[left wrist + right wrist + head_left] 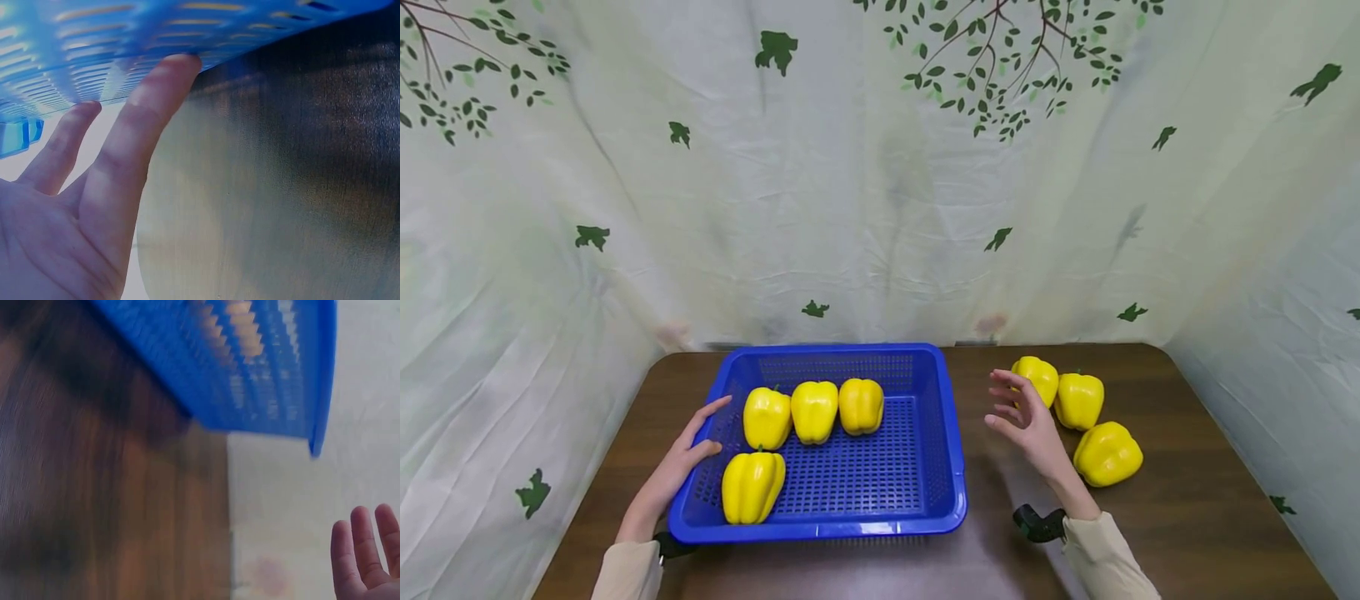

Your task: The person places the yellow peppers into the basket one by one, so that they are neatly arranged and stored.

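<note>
"Blue plastic, the basket (pixel 850 530), sitting on the tabletop (pixel 1195 517). What's in it?"

"Four yellow peppers (pixel 814 413). Three stand in a row across its far left part; the fourth (pixel 753 490) is in its near left corner."

"Any others?"

"Three more, loose on the tabletop to the right of the basket: one farthest back (pixel 1039 375), one just beside it (pixel 1080 402), and one (pixel 1108 455) nearer the front."

"And the hands?"

"The left hand (pixel 679 462) is at the basket's left side. Its fingers (pixel 165 94) are spread and fairly straight, resting on the rim and touching the slotted wall from outside."

"The right hand (pixel 1033 435)?"

"Raised to the right of the basket, between it and the loose peppers. Its fingers are relaxed, apart and slightly bent, grasping nothing. From the head they overlap the farthest pepper; I can't tell whether they touch it."

"Behind the basket?"

"Pale cloth (pixel 887 208) printed with green leaves."
</note>
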A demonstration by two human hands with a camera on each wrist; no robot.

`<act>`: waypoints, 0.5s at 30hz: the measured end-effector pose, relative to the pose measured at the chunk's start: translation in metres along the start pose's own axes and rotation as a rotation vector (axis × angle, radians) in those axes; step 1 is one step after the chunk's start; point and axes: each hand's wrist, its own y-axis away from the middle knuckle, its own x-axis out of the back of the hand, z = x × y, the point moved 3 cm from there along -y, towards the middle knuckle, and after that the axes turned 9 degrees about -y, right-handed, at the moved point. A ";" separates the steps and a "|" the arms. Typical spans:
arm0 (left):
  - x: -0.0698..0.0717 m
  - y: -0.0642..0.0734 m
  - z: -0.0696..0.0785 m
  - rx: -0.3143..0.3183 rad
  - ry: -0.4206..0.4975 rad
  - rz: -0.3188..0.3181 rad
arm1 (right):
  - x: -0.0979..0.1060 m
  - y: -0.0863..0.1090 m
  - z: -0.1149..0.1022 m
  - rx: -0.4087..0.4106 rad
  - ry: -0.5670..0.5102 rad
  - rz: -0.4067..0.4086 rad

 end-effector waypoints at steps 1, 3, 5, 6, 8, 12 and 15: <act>0.000 0.000 0.000 0.002 0.000 -0.001 | 0.005 0.000 0.002 -0.002 0.009 0.013; 0.000 -0.001 0.000 0.004 -0.002 -0.003 | 0.014 0.000 0.005 -0.003 0.018 0.037; 0.000 -0.001 0.001 0.001 -0.007 -0.001 | 0.022 -0.001 0.008 -0.005 0.028 0.060; 0.000 -0.001 0.001 0.000 -0.010 0.000 | 0.026 -0.001 0.009 -0.010 0.025 0.071; 0.000 -0.001 0.001 -0.002 -0.013 0.003 | 0.033 -0.001 0.011 -0.025 0.024 0.095; -0.001 -0.001 0.000 -0.002 -0.018 0.008 | 0.045 -0.003 0.012 -0.058 0.059 0.138; -0.001 0.000 -0.001 0.000 -0.017 0.009 | 0.051 -0.005 0.012 -0.076 0.107 0.161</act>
